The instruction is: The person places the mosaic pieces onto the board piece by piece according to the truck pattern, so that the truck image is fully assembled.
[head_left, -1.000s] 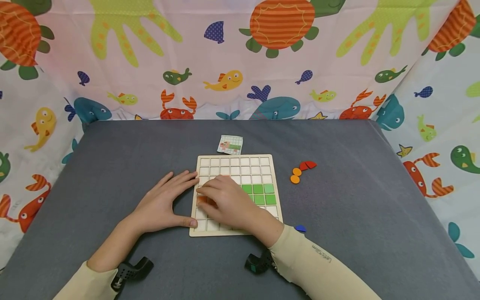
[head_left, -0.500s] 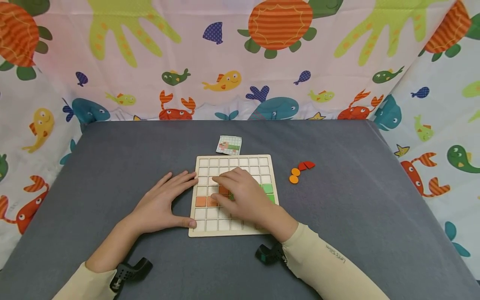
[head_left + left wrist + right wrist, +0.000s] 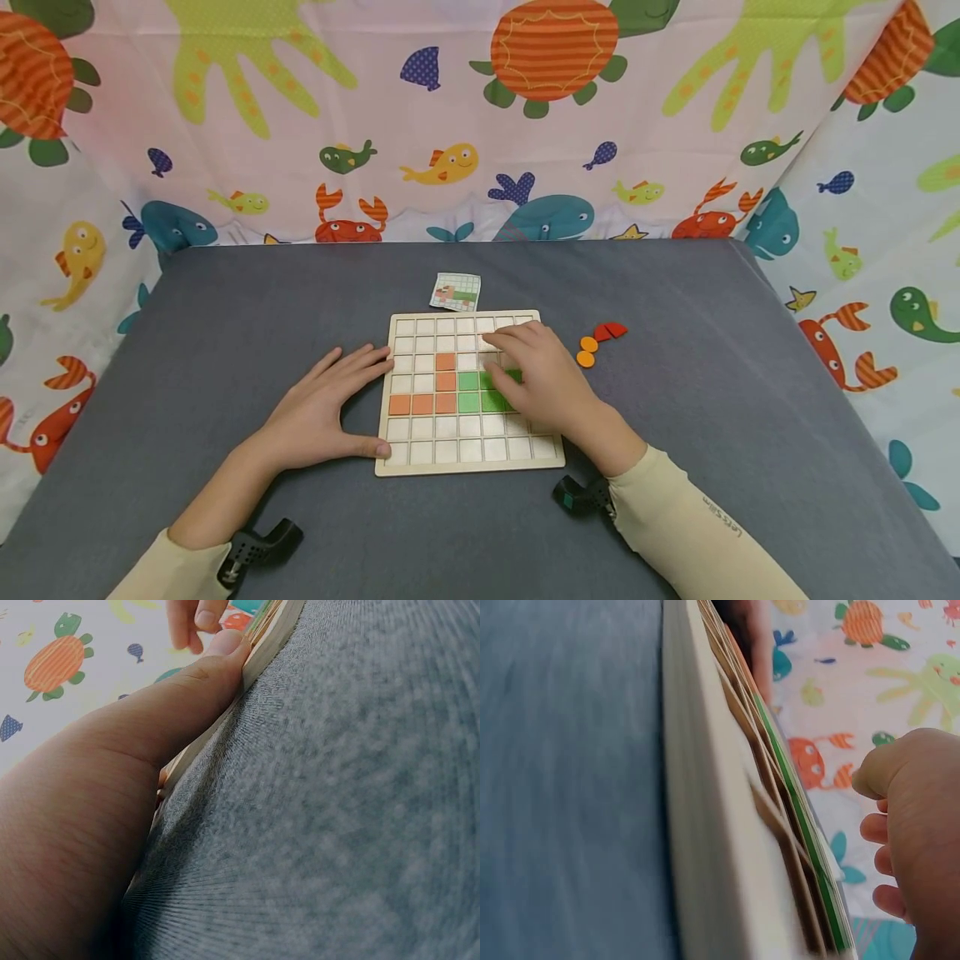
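A wooden grid board lies on the grey cloth in the head view. Several orange tiles fill cells at its left, in a column and a row, beside green tiles that run rightward. My left hand is spread along the board's left side, fingertips at the edge and thumb by the lower left corner. In the left wrist view the thumb rests on the rim. Over the board's right part hangs my right hand, covering some green tiles. Its fingers are loosely bent, with nothing seen between them.
Behind the board lies a small printed card with a coloured grid pattern. To the right are two orange discs and two red wedge pieces. A sea-animal curtain hangs behind the table.
My right hand has moved rightward across the board from the orange tiles to above the green ones, uncovering the orange tiles. My left hand has stayed at the board's left edge.
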A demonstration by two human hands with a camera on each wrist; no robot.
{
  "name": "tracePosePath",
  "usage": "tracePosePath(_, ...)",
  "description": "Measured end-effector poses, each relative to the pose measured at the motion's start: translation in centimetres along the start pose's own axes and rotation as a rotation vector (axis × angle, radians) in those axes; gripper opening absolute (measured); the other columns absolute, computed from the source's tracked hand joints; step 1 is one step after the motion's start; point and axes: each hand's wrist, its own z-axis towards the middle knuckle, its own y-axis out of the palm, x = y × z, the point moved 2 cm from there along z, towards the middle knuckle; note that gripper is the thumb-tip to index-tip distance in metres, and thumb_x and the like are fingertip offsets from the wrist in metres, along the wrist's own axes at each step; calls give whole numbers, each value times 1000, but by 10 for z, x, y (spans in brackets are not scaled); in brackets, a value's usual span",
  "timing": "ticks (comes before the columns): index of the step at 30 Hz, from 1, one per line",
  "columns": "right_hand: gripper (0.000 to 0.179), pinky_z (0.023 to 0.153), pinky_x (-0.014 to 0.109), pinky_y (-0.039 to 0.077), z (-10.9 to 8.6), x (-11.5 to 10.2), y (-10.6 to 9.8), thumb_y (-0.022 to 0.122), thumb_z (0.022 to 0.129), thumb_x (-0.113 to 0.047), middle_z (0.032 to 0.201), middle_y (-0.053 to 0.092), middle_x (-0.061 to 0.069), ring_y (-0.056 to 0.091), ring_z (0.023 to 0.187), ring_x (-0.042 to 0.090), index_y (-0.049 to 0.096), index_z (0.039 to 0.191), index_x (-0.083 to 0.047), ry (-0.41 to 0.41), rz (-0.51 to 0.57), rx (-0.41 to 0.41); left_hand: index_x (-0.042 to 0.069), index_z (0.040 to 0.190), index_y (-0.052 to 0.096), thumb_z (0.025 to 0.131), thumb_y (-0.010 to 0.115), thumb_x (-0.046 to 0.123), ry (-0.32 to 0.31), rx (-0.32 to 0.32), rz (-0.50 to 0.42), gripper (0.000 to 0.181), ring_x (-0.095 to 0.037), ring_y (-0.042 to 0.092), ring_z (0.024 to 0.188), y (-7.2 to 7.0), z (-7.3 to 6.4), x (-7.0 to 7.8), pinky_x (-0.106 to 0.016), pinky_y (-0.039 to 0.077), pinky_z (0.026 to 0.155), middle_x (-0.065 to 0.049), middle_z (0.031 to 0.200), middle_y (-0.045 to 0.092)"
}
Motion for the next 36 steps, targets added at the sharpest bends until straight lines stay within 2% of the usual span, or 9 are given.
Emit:
tracePosePath(7, 32, 98, 52, 55, -15, 22, -16, 77, 99, -10, 125, 76, 16, 66, 112, 36, 77, 129, 2, 21, -19, 67, 24, 172, 40, 74, 81, 87, 1, -5, 4, 123, -25, 22, 167, 0, 0, 0, -49, 6, 137, 3, 178, 31)
tracePosePath(15, 33, 94, 52, 55, -31, 44, -37, 77, 98, -6, 127, 73, 18, 64, 111, 37, 77, 130, 2, 118, -65, 94, 24, 172, 40, 74, 81, 86, -4, -9, -1, 123, -26, 22, 167, -1, 0, 1, -50, 6, 136, 3, 179, 30)
tracePosePath(29, 34, 99, 56, 51, -61, 83, -66, 77, 93, 2, 124, 75, 19, 63, 112, 41, 77, 127, 5, 236, -107, 172, 26, 172, 38, 75, 81, 86, -1, -11, 10, 122, -25, 21, 167, 0, 0, -1, -51, 6, 136, 5, 178, 30)
tracePosePath(33, 35, 97, 56, 50, -68, 94, -71, 77, 93, 1, 123, 74, 21, 62, 111, 43, 77, 128, 6, 248, -127, 181, 25, 173, 37, 75, 80, 86, 3, -20, 7, 122, -24, 20, 167, -2, -1, -1, -50, 5, 136, 6, 179, 29)
tracePosePath(36, 35, 98, 58, 49, -72, 101, -74, 76, 94, -2, 125, 74, 22, 61, 112, 44, 76, 129, 5, 286, -141, 174, 25, 173, 35, 77, 80, 85, 10, -34, -2, 122, -24, 18, 168, -1, -2, -1, -50, 3, 136, 6, 179, 28)
